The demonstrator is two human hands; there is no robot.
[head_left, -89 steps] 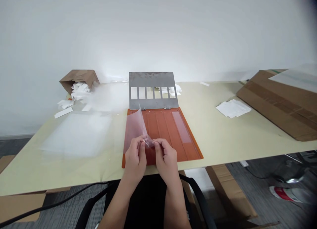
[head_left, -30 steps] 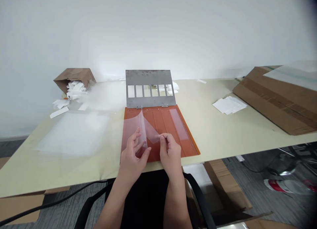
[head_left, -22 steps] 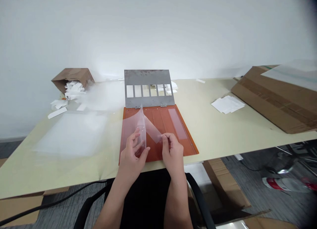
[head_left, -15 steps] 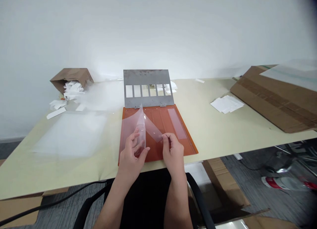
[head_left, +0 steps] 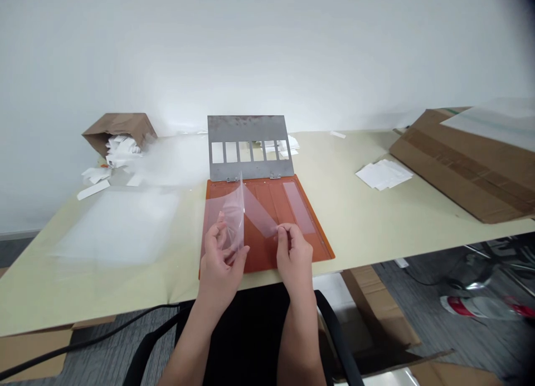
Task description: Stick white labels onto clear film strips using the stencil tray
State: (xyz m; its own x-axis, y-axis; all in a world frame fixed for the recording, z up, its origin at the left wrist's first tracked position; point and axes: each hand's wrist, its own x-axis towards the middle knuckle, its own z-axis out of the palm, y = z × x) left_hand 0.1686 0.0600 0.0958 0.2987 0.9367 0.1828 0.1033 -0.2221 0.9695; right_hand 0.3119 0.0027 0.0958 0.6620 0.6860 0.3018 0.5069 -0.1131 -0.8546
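An orange grooved board (head_left: pixel 317 242) lies at the table's near edge, with a grey metal plate (head_left: pixel 249 128) with several slots hinged upright at its far side. My left hand (head_left: pixel 220 259) holds a clear film sheet (head_left: pixel 223 213) between thumb and fingers. My right hand (head_left: pixel 293 252) pinches the near end of a narrow clear strip (head_left: pixel 261 210), which still joins the sheet's right edge. Another clear strip (head_left: pixel 298 206) lies in a groove of the board to the right.
A stack of clear sheets (head_left: pixel 117 224) lies left on the cream table (head_left: pixel 376 219). A tipped brown box (head_left: pixel 119 131) spills white paper scraps at the far left. White papers (head_left: pixel 383 174) and a large flat cardboard box (head_left: pixel 468 163) lie right.
Both hands were pinched together at the sheet's corner; since then the right hand has drawn a narrow strip away to the right, and the gap between strip and sheet has widened.
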